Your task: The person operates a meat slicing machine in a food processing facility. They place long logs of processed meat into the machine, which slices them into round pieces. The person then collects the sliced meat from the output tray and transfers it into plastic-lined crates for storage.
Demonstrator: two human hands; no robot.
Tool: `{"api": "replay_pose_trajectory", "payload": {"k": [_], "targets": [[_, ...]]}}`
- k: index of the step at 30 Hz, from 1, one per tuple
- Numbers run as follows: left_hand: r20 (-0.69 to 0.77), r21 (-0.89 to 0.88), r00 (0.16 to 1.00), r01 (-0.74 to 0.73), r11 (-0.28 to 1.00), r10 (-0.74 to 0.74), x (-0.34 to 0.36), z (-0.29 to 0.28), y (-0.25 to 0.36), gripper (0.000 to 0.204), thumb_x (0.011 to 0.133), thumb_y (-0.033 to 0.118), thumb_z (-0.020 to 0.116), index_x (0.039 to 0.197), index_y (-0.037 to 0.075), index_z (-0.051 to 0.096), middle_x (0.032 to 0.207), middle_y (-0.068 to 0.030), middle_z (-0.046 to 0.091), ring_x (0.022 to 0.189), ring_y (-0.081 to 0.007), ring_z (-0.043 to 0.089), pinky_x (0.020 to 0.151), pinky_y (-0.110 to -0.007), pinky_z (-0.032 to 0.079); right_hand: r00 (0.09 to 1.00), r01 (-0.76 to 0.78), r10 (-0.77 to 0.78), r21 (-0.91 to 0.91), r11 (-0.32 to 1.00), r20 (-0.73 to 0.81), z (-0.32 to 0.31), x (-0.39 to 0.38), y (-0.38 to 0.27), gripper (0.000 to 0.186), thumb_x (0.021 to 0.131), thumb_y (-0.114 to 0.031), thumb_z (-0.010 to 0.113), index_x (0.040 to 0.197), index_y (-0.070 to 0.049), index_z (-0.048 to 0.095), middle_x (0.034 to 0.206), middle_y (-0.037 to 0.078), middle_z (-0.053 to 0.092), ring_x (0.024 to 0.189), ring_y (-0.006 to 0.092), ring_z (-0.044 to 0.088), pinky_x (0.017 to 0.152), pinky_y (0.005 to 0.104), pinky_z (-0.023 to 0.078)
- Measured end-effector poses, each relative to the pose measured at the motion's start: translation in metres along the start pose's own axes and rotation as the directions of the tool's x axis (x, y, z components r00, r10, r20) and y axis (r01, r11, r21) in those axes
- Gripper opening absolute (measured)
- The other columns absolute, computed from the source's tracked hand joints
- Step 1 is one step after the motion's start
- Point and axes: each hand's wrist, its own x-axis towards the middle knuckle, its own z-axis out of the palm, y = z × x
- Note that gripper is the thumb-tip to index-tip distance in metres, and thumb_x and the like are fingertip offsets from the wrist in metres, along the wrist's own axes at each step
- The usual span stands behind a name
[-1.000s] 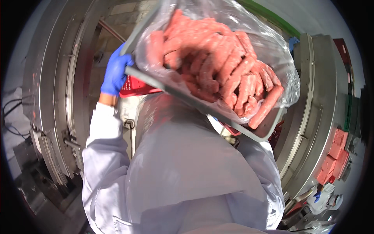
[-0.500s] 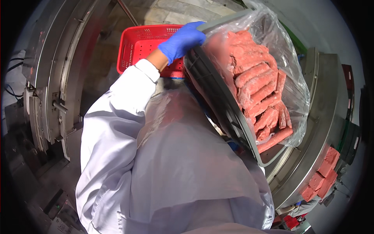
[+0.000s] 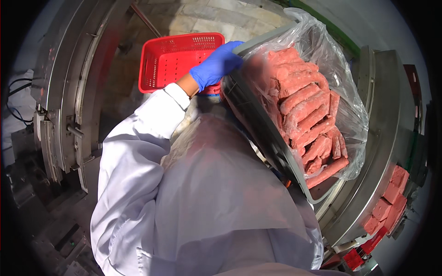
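Note:
My left hand [image 3: 215, 68], in a blue glove, is closed over the upper left corner of a grey plastic crate [image 3: 262, 126]. The crate tilts at my right side, its long dark wall facing my apron. Inside, a clear plastic liner [image 3: 346, 99] lies around a pile of reddish-pink, frosty-looking meat rolls [image 3: 301, 103]. One roll lies near the crate's lower end, by the rim. Of my right hand nothing shows; the crate and my body cover that side.
Beyond my left hand stands a red perforated basket [image 3: 177, 64]. Steel machinery [image 3: 69, 92] lines the left side. On the right a curved steel counter [image 3: 384, 124] runs past the crate, with pink meat blocks [image 3: 389, 200] at its far lower side. A tiled floor [image 3: 214, 18] shows at the top.
The crate and its meat rolls sit slightly lower and farther right in the picture. The red basket also appears a little lower. My left hand keeps its hold on the crate.

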Motion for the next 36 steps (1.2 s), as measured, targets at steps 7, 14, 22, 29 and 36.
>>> {"api": "replay_pose_trajectory", "payload": {"k": [7, 14, 22, 29, 36], "targets": [[-0.199, 0.174, 0.980, 0.059, 0.983, -0.023, -0.024, -0.037, 0.018, 0.071, 0.090, 0.022, 0.065, 0.148, 0.003, 0.028, 0.137, -0.0176, 0.046, 0.128, -0.0231, 0.045, 0.106, -0.032, 0.036, 0.996, 0.058, -0.063, -0.063, 0.996, -0.070, -0.033, -0.021, 0.005, 0.016, 0.091, -0.028, 0.059, 0.089, -0.013, 0.061, 0.075, 0.002, 0.060, 0.056, 0.0136, 0.054, 0.051, 0.0279, 0.045], [-0.478, 0.819, 0.872, 0.485, 0.308, -0.103, -0.111, -0.272, -0.179, 0.093, 0.077, 0.042, 0.074, 0.146, 0.004, 0.026, 0.140, -0.0278, 0.038, 0.131, -0.0402, 0.039, 0.108, -0.044, 0.034, 0.966, 0.032, -0.094, -0.250, 0.968, -0.242, -0.070, -0.114, 0.085, 0.016, 0.091, -0.028, 0.059, 0.088, -0.013, 0.061, 0.074, 0.002, 0.060, 0.055, 0.0128, 0.054, 0.049, 0.0271, 0.045], [-0.501, 0.861, 0.800, 0.502, -0.089, -0.330, -0.145, -0.349, -0.312, 0.083, 0.079, 0.038, 0.070, 0.147, 0.010, 0.030, 0.143, -0.0156, 0.040, 0.137, -0.0333, 0.032, 0.111, -0.055, 0.026, 0.924, -0.284, 0.381, -0.596, 0.751, 0.039, -0.014, -0.227, 0.227, 0.016, 0.091, -0.028, 0.059, 0.087, -0.013, 0.062, 0.072, 0.001, 0.060, 0.053, 0.0119, 0.053, 0.048, 0.0262, 0.044], [-0.363, 0.931, 0.922, 0.365, -0.008, -0.134, -0.136, -0.383, -0.368, 0.014, 0.076, 0.012, 0.062, 0.089, 0.014, 0.065, 0.083, -0.0111, 0.067, 0.080, -0.0310, 0.067, 0.071, -0.046, 0.050, 0.768, 0.127, 0.370, -0.690, 0.713, 0.523, 0.158, -0.214, 0.210, 0.026, 0.093, -0.025, 0.057, 0.109, -0.007, 0.066, 0.088, 0.003, 0.067, 0.073, 0.0114, 0.062, 0.064, 0.0264, 0.049], [-0.269, 0.960, 0.942, 0.280, -0.027, 0.202, -0.158, -0.346, -0.329, 0.010, 0.080, 0.015, 0.056, 0.087, 0.015, 0.063, 0.074, -0.0072, 0.064, 0.068, -0.0269, 0.065, 0.057, -0.041, 0.048, 0.584, 0.600, 0.229, -0.604, 0.524, 0.779, 0.279, -0.231, 0.155, 0.024, 0.096, -0.016, 0.051, 0.111, -0.003, 0.064, 0.097, 0.005, 0.066, 0.084, 0.0128, 0.062, 0.071, 0.0279, 0.051]]}}
